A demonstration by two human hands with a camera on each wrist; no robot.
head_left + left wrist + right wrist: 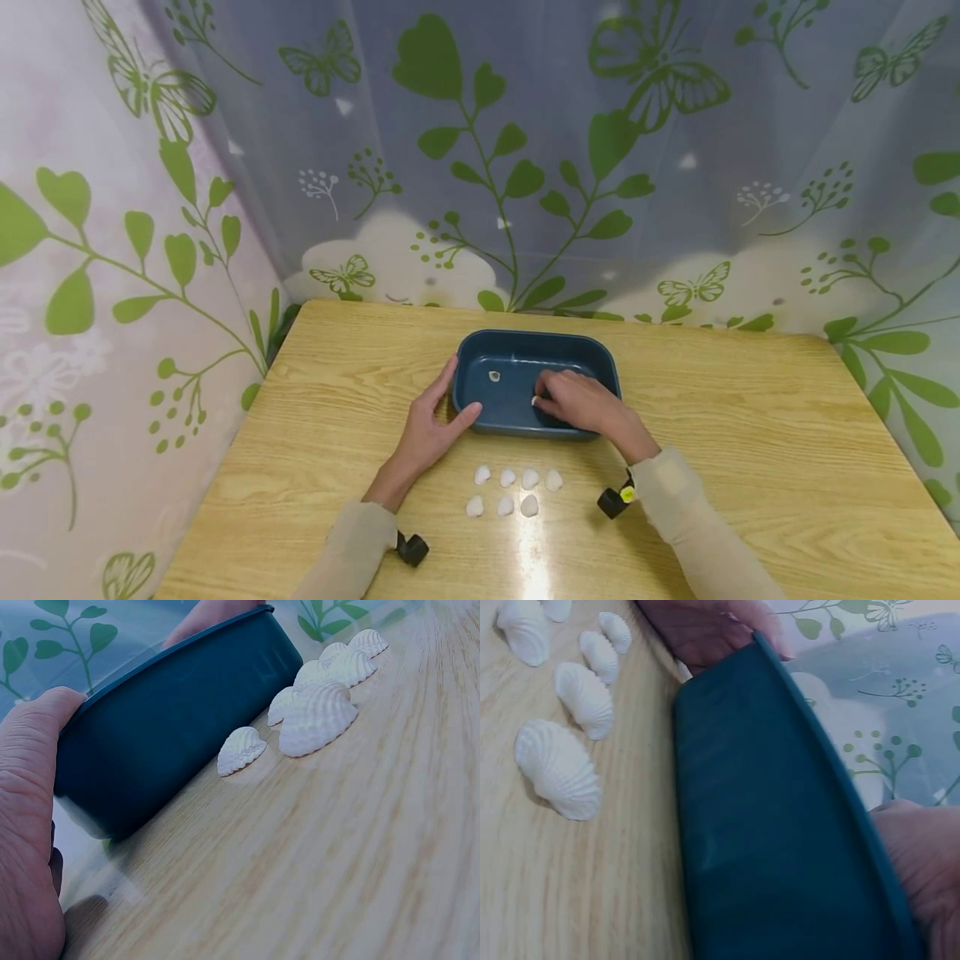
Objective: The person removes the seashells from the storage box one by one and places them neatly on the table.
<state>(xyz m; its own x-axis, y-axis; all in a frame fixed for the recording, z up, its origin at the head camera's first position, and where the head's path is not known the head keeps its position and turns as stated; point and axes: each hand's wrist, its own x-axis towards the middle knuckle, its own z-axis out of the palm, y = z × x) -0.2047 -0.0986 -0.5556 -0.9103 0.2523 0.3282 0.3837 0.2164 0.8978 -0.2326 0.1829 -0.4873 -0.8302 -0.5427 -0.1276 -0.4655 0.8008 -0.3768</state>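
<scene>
A dark blue rectangular basin (498, 431) stands on the table. My left hand (425, 432) rests against its left end, fingers extended along the outer wall and thumb at the near rim. My right hand (580, 402) reaches inside the basin with bent fingers, pinching a small white seashell (535, 401) that they mostly cover. Another seashell (494, 376), with a darker middle, lies on the basin floor at the left. In front of the basin, several white ribbed seashells (319, 720) lie in two rows; one nearer-row shell (559, 769) shows large in the right wrist view.
The wooden table (750, 433) extends to both sides of the basin. Behind it hangs a curtain (540, 167) with green leaves and butterflies, and a similar patterned cloth (112, 350) covers the left side. Each wrist carries a small black camera (412, 550).
</scene>
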